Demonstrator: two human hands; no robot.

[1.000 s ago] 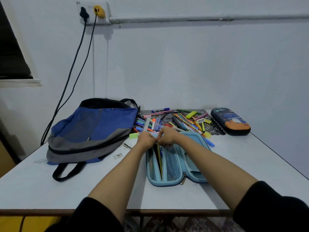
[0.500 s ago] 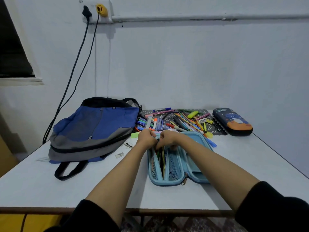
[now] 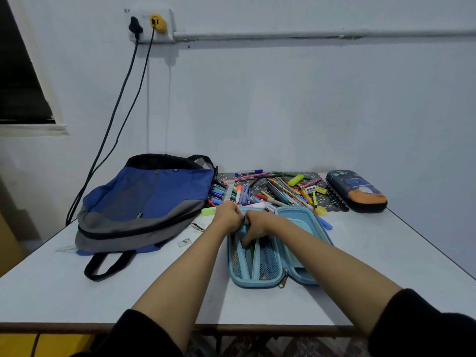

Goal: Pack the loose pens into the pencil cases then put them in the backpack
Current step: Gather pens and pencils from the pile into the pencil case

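Lying open near the middle of the white table (image 3: 386, 253) was the light blue pencil case (image 3: 257, 278), its lid (image 3: 296, 222) folded out to the right and its zip pull hanging at the near edge. Mesh pockets lined the inside. Both hands were at its far end, touching each other.

The left hand (image 3: 228, 217) was curled closed, knuckles up, over the far left rim of the case. What it held, if anything, was hidden; I could not tell.

The right hand (image 3: 257, 225) reached down into the case with fingers curled round the far end of a green pen (image 3: 251, 251), which lay in the middle slot between the mesh pockets.

The loose pens (image 3: 273, 193) lay in a heap on a dark patterned mat (image 3: 334, 202) just beyond the hands, against the far wall. A second pencil case (image 3: 356, 190), dark with an orange band, sat closed at the right end of that mat.

The backpack (image 3: 144, 202), blue and grey, lay flat on the left of the table, well apart from the open case, its black strap (image 3: 103, 266) looping toward the near edge.
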